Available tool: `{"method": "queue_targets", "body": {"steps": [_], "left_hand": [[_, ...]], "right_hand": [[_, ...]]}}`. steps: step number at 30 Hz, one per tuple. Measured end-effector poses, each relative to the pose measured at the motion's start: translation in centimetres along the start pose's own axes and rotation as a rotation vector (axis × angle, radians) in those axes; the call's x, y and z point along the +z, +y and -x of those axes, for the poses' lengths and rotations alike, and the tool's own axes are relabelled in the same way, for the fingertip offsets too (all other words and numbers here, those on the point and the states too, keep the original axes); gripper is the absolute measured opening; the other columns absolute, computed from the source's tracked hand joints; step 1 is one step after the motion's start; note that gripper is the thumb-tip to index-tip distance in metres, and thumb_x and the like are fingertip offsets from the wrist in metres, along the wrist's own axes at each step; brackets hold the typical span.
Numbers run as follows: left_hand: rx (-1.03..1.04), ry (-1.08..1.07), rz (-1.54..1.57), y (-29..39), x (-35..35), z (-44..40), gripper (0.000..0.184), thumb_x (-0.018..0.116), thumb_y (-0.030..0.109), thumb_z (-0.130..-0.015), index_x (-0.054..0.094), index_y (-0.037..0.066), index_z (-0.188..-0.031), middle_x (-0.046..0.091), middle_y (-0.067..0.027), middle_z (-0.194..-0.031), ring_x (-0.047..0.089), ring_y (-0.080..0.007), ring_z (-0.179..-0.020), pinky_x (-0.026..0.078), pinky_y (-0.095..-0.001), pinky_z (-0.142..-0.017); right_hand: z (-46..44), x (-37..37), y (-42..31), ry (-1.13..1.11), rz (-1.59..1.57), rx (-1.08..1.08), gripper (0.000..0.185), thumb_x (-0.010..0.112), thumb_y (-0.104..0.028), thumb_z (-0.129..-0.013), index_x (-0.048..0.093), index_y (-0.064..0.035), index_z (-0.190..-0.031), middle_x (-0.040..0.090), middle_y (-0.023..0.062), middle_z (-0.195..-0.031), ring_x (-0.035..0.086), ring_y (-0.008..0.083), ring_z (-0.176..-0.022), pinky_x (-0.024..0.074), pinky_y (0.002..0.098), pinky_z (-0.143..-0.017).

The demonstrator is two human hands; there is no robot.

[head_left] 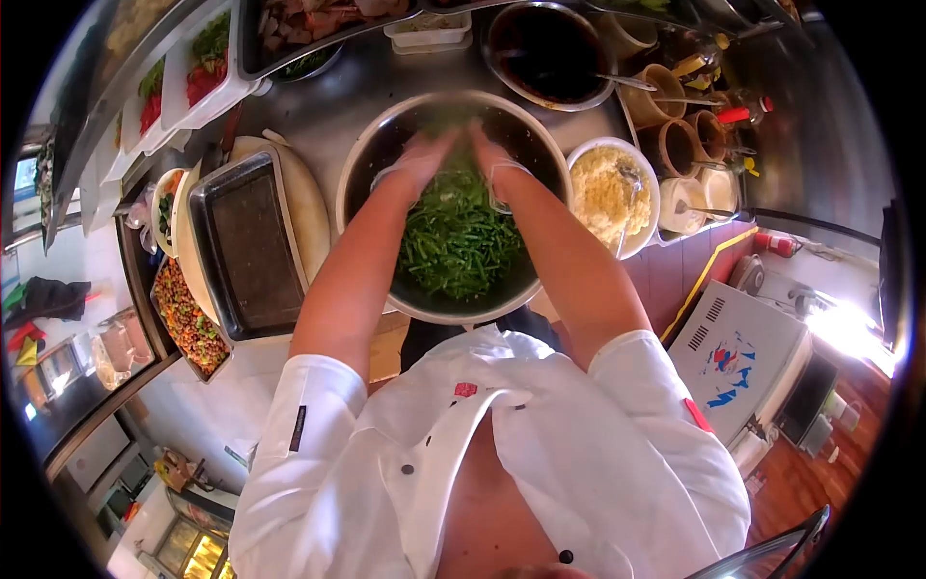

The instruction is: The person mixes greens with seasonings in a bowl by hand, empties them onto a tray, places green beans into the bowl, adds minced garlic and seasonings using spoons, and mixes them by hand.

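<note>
A large steel bowl point(352, 207) sits in front of me, with a heap of chopped green vegetables point(461, 246) inside. Both my hands reach into its far half, in what look like clear plastic gloves. My left hand point(421, 162) is at the left of the heap, and my right hand point(490, 156) is opposite it, a short way apart. Between and beyond them, some greens are smeared by motion. The fingers of both hands are blurred and partly hidden among the greens, so their grip does not show.
Left of the bowl lies an empty dark metal tray point(246, 251) on a round board, beside a tray of diced mixed vegetables point(188, 314). To the right stand a white bowl of minced pale food point(608, 198) and several seasoning pots point(666, 145). A pan of dark sauce point(548, 48) is behind.
</note>
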State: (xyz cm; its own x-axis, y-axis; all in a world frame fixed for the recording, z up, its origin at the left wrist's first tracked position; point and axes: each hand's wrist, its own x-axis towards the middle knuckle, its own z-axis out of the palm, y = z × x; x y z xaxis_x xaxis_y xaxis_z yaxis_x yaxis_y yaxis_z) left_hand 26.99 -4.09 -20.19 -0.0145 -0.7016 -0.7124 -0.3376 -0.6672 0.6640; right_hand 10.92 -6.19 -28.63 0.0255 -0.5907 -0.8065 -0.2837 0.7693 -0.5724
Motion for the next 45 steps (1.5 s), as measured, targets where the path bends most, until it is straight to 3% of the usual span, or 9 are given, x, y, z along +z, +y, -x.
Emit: {"method": "queue_targets", "body": {"steps": [8,11,15,23,28,32,36,40,45], "left_hand": [[0.323,0.0,-0.116,-5.5,-3.7,4.0,0.096,0.069,0.062,-0.089,0.037,0.001,-0.156,0.044,-0.0227,-0.155,0.044,-0.0335,-0.142,0.035,-0.0424,-0.117],[-0.128,0.294,0.142,-9.6,0.3,6.7,0.096,0.07,0.054,-0.091,0.027,0.001,-0.158,0.044,-0.0259,-0.153,0.046,-0.036,-0.141,0.037,-0.0433,-0.116],[-0.127,0.291,0.04,-9.0,4.1,4.0,0.1,0.069,0.064,-0.087,0.037,-0.005,-0.151,0.045,-0.0281,-0.152,0.043,-0.0378,-0.143,0.035,-0.0428,-0.117],[0.259,0.057,-0.273,-6.6,-3.5,5.1,0.085,0.068,0.058,-0.09,0.044,0.007,-0.154,0.036,-0.0173,-0.162,0.036,-0.0374,-0.147,0.028,-0.0467,-0.121],[-0.174,0.076,0.953,-11.3,-0.7,12.4,0.072,0.072,0.043,-0.092,0.047,0.009,-0.15,0.04,-0.0129,-0.16,0.042,-0.0379,-0.143,0.036,-0.052,-0.117],[-0.215,0.131,1.354,-15.5,4.5,6.3,0.086,0.077,0.041,-0.09,0.031,0.014,-0.158,0.051,-0.0131,-0.149,0.053,-0.0361,-0.133,0.052,-0.0582,-0.099],[-0.259,0.244,0.959,-11.2,5.1,5.5,0.101,0.078,0.046,-0.087,0.016,0.024,-0.163,0.036,-0.0144,-0.161,0.05,-0.0395,-0.135,0.044,-0.0598,-0.108],[-0.155,0.14,0.829,-10.6,3.3,5.9,0.108,0.078,0.038,-0.087,0.006,0.022,-0.165,0.036,-0.0201,-0.159,0.05,-0.0366,-0.136,0.051,-0.0554,-0.1],[0.13,0.138,0.813,-8.9,0.7,6.9,0.079,0.083,0.026,-0.086,0.041,0.004,-0.149,0.063,-0.0169,-0.129,0.065,-0.0255,-0.109,0.055,-0.0365,-0.09]], "right_hand": [[13.4,-5.6,0.9,-0.089,0.336,-0.212,0.088,0.04,-0.07,-0.099,0.034,-0.0058,-0.159,0.038,0.0188,-0.162,0.038,0.0331,-0.148,0.028,0.0446,-0.12],[8.6,-4.0,9.7,0.011,-0.55,0.201,0.084,0.046,-0.067,-0.099,0.037,-0.009,-0.158,0.042,0.0159,-0.16,0.044,0.033,-0.142,0.0314,0.0414,-0.118],[7.1,2.2,12.3,-0.004,-0.634,0.14,0.084,0.052,-0.063,-0.098,0.037,-0.0047,-0.157,0.044,0.0171,-0.157,0.049,0.0342,-0.137,0.035,0.0394,-0.116],[15.2,-0.5,0.2,-0.109,0.837,-0.436,0.074,0.05,-0.059,-0.099,0.048,-0.0044,-0.149,0.054,0.0229,-0.146,0.048,0.039,-0.139,0.0341,0.0417,-0.119],[7.4,-3.5,-3.2,0.094,0.94,-0.985,0.066,0.038,-0.056,-0.105,0.058,-0.0044,-0.142,0.049,0.0191,-0.153,0.046,0.0408,-0.14,0.0366,0.0453,-0.117],[1.0,-2.0,1.0,-0.008,0.153,-0.294,0.082,0.043,-0.07,-0.097,0.051,-0.0077,-0.149,0.04,0.0172,-0.16,0.035,0.0408,-0.147,0.0284,0.0568,-0.119],[4.0,1.3,3.7,0.051,-0.25,0.284,0.095,0.047,-0.08,-0.089,0.045,-0.0102,-0.154,0.035,0.0163,-0.164,0.025,0.0408,-0.152,0.022,0.0652,-0.119],[4.6,0.7,6.4,-0.548,-0.817,0.32,0.086,0.058,-0.072,-0.09,0.049,-0.0114,-0.151,0.042,0.016,-0.158,0.04,0.0373,-0.143,0.0322,0.0591,-0.115],[6.6,-0.3,6.2,-0.348,-0.397,0.211,0.08,0.073,-0.058,-0.089,0.051,-0.0078,-0.148,0.053,0.0142,-0.149,0.057,0.026,-0.13,0.0483,0.0462,-0.106]]}}
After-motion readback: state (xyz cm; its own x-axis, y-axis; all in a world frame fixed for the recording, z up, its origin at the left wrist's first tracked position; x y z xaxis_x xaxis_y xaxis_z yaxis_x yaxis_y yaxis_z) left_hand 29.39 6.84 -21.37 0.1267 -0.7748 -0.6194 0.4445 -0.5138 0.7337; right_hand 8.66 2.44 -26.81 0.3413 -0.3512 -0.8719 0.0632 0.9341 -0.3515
